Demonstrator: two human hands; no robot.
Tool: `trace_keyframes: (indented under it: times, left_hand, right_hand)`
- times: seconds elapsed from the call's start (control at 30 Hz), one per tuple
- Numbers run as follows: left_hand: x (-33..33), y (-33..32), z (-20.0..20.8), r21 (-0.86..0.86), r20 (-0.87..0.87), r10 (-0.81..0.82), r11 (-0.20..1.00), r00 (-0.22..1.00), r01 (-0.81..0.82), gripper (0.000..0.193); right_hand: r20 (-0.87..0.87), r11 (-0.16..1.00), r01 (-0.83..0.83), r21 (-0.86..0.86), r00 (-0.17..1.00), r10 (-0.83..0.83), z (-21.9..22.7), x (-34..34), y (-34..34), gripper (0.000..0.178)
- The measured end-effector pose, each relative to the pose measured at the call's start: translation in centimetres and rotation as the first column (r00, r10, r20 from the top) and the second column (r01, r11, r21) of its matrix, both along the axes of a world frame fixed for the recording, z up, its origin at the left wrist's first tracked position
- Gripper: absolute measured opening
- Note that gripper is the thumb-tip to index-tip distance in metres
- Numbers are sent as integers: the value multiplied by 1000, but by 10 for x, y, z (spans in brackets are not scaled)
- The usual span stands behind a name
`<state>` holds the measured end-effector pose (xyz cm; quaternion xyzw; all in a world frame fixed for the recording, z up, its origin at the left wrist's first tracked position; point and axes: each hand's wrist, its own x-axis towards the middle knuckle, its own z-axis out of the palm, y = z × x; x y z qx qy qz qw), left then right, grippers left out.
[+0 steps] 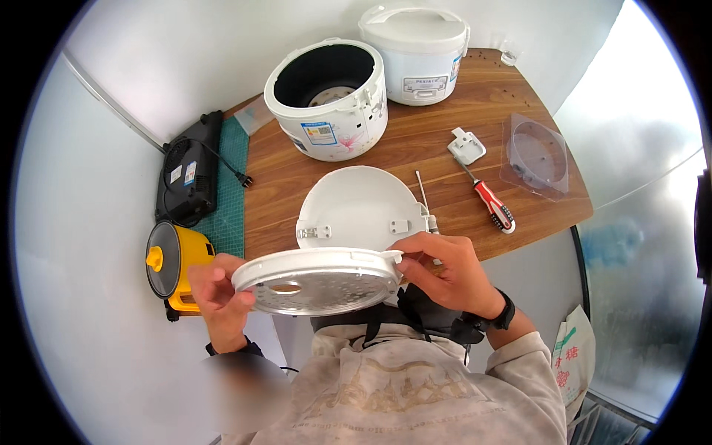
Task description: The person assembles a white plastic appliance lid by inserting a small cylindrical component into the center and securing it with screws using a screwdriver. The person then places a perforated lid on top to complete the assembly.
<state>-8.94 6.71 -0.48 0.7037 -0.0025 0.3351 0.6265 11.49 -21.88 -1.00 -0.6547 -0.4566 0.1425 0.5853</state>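
Note:
Between my two hands is a round rice cooker inner lid (326,285), a white ring around a dimpled metal plate with an oval hole. It is held tilted at the table's near edge. My left hand (220,293) grips its left rim with fingers and thumb. At the right end, my right hand (445,271) pinches the rim by a small white tab. Just beyond lies a white outer lid shell (360,204), hollow side up, with metal clips inside. A thin screwdriver (422,189) rests against the shell's right side.
An open rice cooker body (326,122) and a lidded rice cooker (415,63) stand at the back. To the right lie a red-handled screwdriver (492,206), a white plastic part (466,147) and a clear tray (535,156). A black appliance (189,170) and yellow pot (178,259) sit left.

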Motion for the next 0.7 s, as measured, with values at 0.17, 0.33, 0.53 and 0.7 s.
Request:
trace_keyframes:
  times: [0.17,0.33,0.53,0.7]
  left_hand:
    - [6,-6,1,-45,1,-18,999,1000,18,54]
    - [12,-9,2,-45,-15,14,999,1000,-15,60]
    - [-1,-19,18,21,36,-153,988,988,153,56]
    - [-7,-22,32,174,-54,-381,907,923,384,53]
  right_hand:
    - [88,996,67,50,994,-72,7,-2,1,17]
    - [117,994,96,49,988,-102,4,2,2,17]
    - [170,995,81,61,981,-90,5,2,-8,22]
    - [-324,988,-34,-153,946,-17,-5,-13,-26,26]
